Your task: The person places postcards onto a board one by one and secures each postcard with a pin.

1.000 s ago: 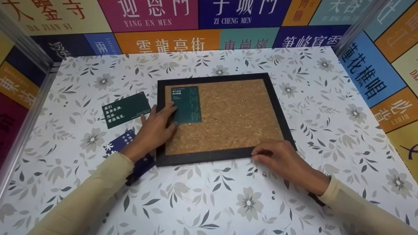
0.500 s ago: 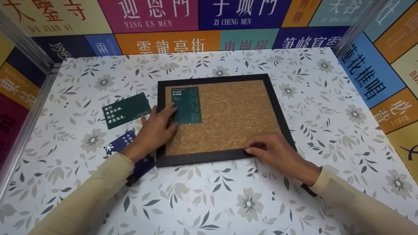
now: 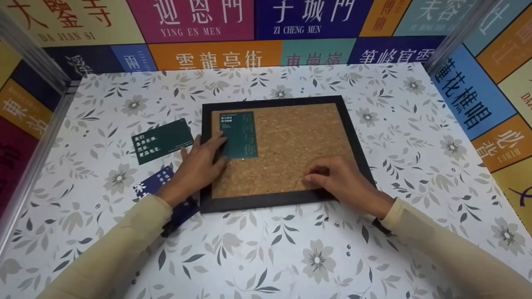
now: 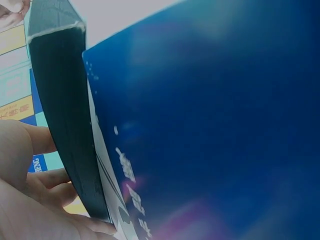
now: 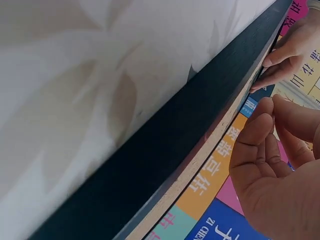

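Note:
A black-framed cork board [image 3: 282, 141] lies on the patterned table. On its upper left part is a dark green card [image 3: 239, 135], upright in the head view. My left hand [image 3: 199, 162] reaches over the frame's left side; its fingertips and thumb rest at the card's lower left edge. In the left wrist view these fingers [image 4: 45, 180] appear beside the black frame [image 4: 65, 120]. My right hand [image 3: 336, 178] hovers over the board's lower right part, thumb and index fingertips [image 5: 262, 127] pinched together. What they hold is tiny and mostly hidden; I cannot tell its kind.
Left of the board lie another green card [image 3: 162, 141] with white print and a dark blue card [image 3: 153, 182], partly under my left forearm. Small shiny bits [image 3: 336, 224] lie before the frame's front edge. Colourful printed panels [image 3: 216, 54] wall the table's back and sides.
My right hand has moved left and away from me, from the frame's front edge to over the cork. My left hand and the cards have stayed in place.

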Tool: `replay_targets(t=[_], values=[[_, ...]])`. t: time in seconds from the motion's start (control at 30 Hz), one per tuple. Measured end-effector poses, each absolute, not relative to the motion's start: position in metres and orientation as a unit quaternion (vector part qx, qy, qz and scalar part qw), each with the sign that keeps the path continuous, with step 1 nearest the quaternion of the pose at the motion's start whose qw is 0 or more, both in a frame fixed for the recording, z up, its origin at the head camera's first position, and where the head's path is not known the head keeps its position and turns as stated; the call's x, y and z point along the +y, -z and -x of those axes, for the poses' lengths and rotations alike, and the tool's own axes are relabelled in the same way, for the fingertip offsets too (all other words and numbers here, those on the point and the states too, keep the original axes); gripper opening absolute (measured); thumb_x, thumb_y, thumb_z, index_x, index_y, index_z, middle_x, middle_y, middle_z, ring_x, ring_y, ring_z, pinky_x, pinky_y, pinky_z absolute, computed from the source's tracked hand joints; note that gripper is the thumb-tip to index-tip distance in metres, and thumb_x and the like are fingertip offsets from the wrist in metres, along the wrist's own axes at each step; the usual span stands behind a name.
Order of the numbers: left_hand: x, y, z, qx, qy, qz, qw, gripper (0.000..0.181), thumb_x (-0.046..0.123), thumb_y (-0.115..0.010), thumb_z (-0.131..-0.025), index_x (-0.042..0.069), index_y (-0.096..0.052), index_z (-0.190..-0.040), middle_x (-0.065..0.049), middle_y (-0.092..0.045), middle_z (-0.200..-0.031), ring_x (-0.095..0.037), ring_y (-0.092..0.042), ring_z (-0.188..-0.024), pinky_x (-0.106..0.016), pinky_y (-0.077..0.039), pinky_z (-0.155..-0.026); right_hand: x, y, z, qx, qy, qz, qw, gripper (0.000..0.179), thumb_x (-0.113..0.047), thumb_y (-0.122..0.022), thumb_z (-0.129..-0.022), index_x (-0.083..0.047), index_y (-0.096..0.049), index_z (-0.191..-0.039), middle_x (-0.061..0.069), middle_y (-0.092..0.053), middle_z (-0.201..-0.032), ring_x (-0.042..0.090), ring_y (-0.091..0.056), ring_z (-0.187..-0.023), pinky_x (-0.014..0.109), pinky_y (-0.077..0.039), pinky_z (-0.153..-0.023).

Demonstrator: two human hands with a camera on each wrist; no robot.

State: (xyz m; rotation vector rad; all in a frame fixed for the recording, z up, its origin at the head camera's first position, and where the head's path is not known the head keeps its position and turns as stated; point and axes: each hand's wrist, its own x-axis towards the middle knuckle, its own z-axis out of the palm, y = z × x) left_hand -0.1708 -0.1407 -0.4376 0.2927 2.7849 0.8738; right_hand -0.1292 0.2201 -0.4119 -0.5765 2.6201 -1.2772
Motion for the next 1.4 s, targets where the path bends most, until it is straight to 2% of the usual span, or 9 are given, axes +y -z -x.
replay_targets(t=[0.2,0.53,0.97,1.4], values=[[-0.141,0.437,0.171,0.944,-0.298,-0.098,0.105,0.062,0.024,-0.061,-0.113,0.013,-0.042,-0.170,-0.001,-0.024,-0.182,-0.054,-0.005,-0.166,-0.087,0.003,-0.120,0.213,0.412,0.138,0.887,0.414,0.189,0.075,0.008,-0.001,-0.083,-0.097,-0.008,-0.086,-0.098,0.002,-0.083,-0.093,0.016,-0.074,-0.083,0.019,-0.056,-0.072],[-0.143,0.438,0.170,0.941,-0.304,-0.101,0.104,0.062,0.024,-0.061,-0.112,0.012,-0.042,-0.170,0.000,-0.024,-0.182,-0.055,-0.004,-0.166,-0.088,0.003,-0.119,0.201,0.412,0.150,0.899,0.389,0.184,0.080,0.005,-0.008,-0.085,-0.097,-0.009,-0.084,-0.092,-0.001,-0.081,-0.088,0.015,-0.071,-0.082,0.025,-0.057,-0.075],[-0.142,0.436,0.169,0.944,-0.296,-0.101,0.102,0.062,0.024,-0.061,-0.113,0.011,-0.042,-0.170,-0.003,-0.025,-0.182,-0.056,-0.006,-0.165,-0.089,0.002,-0.119,0.191,0.406,0.168,0.896,0.393,0.182,0.100,0.004,-0.007,-0.081,-0.100,-0.003,-0.083,-0.098,0.008,-0.081,-0.094,0.018,-0.071,-0.086,0.027,-0.058,-0.079],[-0.141,0.437,0.169,0.944,-0.299,-0.106,0.091,0.062,0.023,-0.062,-0.112,0.009,-0.044,-0.169,-0.005,-0.026,-0.182,-0.057,-0.007,-0.165,-0.089,0.002,-0.119,0.188,0.410,0.194,0.887,0.422,0.154,0.109,0.003,-0.003,-0.079,-0.100,-0.004,-0.081,-0.098,0.008,-0.080,-0.096,0.016,-0.067,-0.087,0.020,-0.053,-0.077]])
